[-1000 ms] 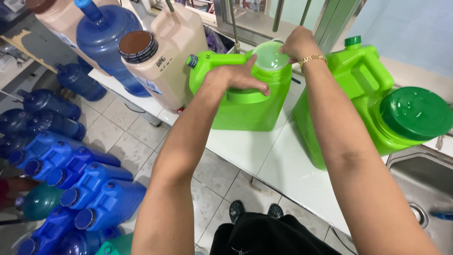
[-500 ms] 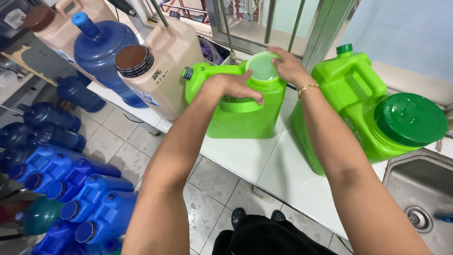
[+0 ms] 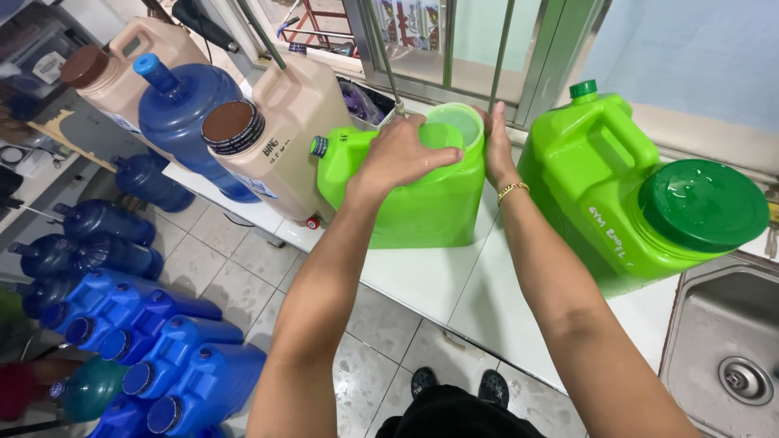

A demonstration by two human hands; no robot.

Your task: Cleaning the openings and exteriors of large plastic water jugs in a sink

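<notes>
Green jug [image 3: 422, 203] is standing upright on the white counter [image 3: 454, 284], between a beige jug [image 3: 284, 146] on its left and a second green container [image 3: 625, 203] on its right. Left hand [image 3: 402, 154] is lying palm-down over the jug's top handle, fingers curled loosely around it. Right hand [image 3: 495, 146] is pressing flat against the jug's right side by the wide open mouth [image 3: 456, 123], fingers straight, gripping nothing. Blue jugs [image 3: 154, 357] are lying on the tiled floor, near left.
</notes>
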